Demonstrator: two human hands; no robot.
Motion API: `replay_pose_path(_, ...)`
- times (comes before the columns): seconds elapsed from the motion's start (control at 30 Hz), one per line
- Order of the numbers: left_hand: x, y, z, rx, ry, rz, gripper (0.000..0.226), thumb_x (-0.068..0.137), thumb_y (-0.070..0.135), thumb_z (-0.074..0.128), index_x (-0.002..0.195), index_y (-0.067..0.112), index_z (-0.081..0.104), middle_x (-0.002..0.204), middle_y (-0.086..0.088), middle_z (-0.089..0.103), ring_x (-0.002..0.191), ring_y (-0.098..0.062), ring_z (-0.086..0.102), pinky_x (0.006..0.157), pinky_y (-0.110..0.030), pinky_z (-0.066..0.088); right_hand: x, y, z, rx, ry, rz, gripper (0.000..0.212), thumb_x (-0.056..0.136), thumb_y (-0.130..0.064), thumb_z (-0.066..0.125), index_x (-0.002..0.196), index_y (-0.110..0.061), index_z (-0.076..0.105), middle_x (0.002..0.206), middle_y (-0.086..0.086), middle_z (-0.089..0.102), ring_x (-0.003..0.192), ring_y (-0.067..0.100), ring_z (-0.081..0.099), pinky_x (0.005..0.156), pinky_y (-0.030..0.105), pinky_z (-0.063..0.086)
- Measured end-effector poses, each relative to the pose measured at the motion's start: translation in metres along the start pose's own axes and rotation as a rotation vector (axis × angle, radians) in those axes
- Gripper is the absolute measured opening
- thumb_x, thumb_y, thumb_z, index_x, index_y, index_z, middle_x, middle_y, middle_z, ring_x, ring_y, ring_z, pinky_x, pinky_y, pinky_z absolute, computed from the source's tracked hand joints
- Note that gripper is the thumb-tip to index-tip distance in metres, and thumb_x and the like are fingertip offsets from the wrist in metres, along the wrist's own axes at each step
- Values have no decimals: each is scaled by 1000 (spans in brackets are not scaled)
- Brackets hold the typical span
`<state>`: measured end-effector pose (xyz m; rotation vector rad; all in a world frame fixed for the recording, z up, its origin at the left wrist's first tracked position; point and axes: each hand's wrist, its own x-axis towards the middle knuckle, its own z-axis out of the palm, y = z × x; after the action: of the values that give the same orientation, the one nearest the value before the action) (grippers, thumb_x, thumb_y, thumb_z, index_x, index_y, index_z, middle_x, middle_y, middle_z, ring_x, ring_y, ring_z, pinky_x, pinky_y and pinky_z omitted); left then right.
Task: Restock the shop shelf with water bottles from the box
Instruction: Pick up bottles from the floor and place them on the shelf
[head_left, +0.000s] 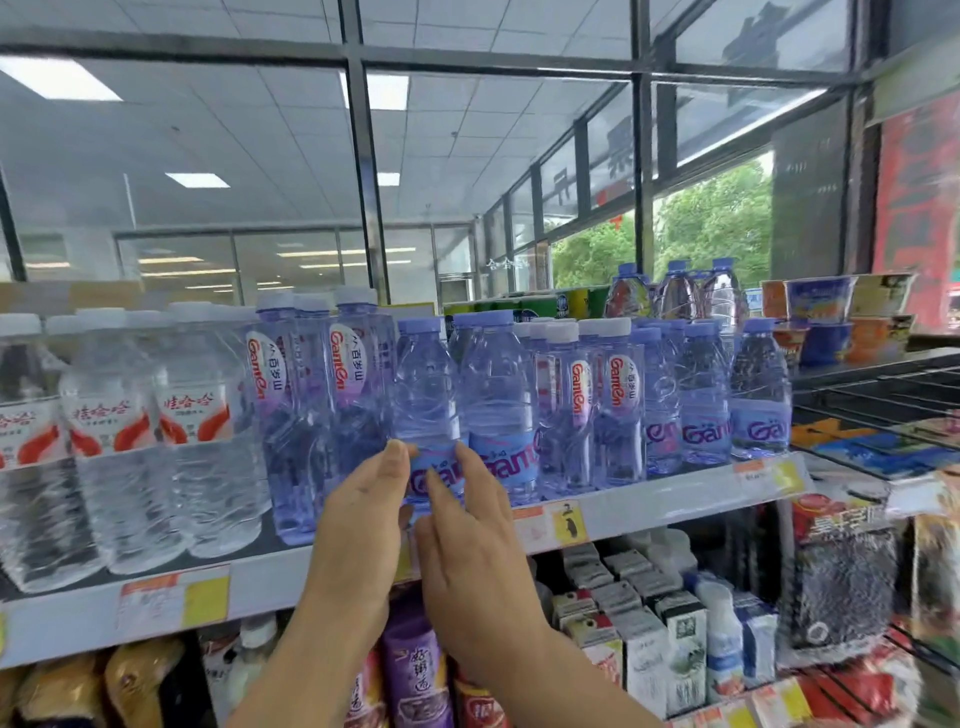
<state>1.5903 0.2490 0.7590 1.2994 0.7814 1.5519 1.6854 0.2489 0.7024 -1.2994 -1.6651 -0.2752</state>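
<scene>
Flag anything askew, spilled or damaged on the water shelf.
Nothing stands out: the bottle between the left hand and right hand stands upright on the shelf; no tilt, spill or damage shows.

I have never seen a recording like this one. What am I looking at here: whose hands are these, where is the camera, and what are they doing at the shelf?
There is no machine here. A person wears one wide-angle camera on the head, so the single picture shows their own two bare hands reaching forward. The left hand and the right hand touch a blue-capped water bottle from both sides at its label, with fairly straight fingers. It is at the front of the shelf, among more bottles of the same brand; the hands hide its base. Further left stand clear bottles with white caps. The shelf below holds small drink cartons.
</scene>
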Motion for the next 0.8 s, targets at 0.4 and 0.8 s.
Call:
replay_pose_path(0.4, -3, -20, 33, -90, -199, -121, 53, 82, 54, 48, 115, 18, 68, 121, -1, 69, 117, -17, 61, 104, -42, 46, -5, 20, -51, -102, -124, 177, 53, 105, -35, 32, 154, -14, 27, 165, 4, -3, 151, 18, -2, 120, 29, 5)
replay_pose_path(0.8, -2, -28, 38, -76, -204, -129, 33, 100, 44, 42, 106, 22, 66, 116, 2, 67, 114, -18, 60, 97, -35, 44, -13, 27, -69, -117, -143, 258, 53, 107, -33, 33, 154, -11, 25, 165, 5, -1, 151, 16, -2, 116, 22, 1)
